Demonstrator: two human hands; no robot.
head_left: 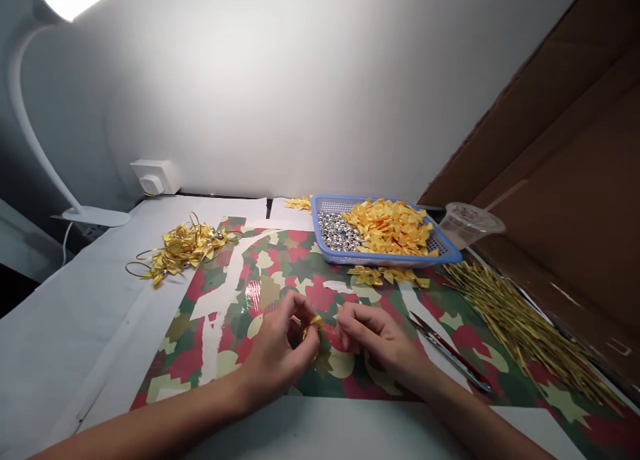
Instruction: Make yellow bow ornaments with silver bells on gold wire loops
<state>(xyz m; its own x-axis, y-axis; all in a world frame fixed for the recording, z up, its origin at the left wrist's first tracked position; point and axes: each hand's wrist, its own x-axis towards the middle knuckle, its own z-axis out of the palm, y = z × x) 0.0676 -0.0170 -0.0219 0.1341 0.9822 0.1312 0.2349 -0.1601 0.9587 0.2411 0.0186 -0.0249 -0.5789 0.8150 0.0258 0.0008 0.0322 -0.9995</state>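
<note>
My left hand [283,347] is closed in a pinch on a small yellow ribbon flower [315,323], partly hidden by the fingers. Just to its right, my right hand [373,330] has its thumb and fingertips pressed together; what they hold, if anything, is too small to make out. Both hands are over a camouflage-patterned sheet [280,263] in red, green and cream. Beyond them a blue plastic basket [390,259] holds loose silver beads [340,232] and a heap of yellow ribbon flowers [395,227].
Finished-looking yellow flowers on bent stems [185,247] lie in a pile at left. Right of my right hand are tweezers [450,353], then a bundle of thin stems [520,320]. A clear plastic cup [470,221] tilts beside the basket. A lamp [95,215] stands far left; cardboard [560,180] borders the right.
</note>
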